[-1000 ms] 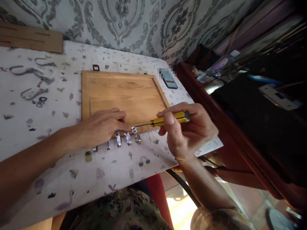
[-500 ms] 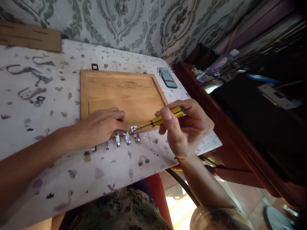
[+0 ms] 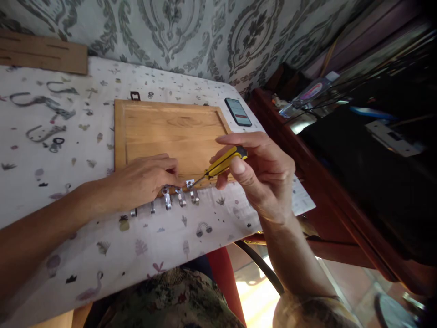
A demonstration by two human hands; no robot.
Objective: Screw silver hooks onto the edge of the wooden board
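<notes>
One yellow screwdriver [image 3: 223,164] fills clenched right fingers [image 3: 239,166]; released left fingers [image 3: 166,164] press wooden board [image 3: 170,132].

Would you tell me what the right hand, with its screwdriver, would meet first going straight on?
Probably the rightmost metal hook on the wooden board's near edge; the screwdriver tip seems almost there.

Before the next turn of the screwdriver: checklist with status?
1. Right hand gripping yellow-and-black-handled screwdriver: ok.
2. Tip on rightmost silver metal hook: ok.
3. Tip seated in a screw head: cannot tell.
4. Left hand pressing down framed wooden board: ok.
5. Left fingertips apart from the tip: ok, though close.
6. Black smartphone lying clear beyond the board's corner: ok.
</notes>
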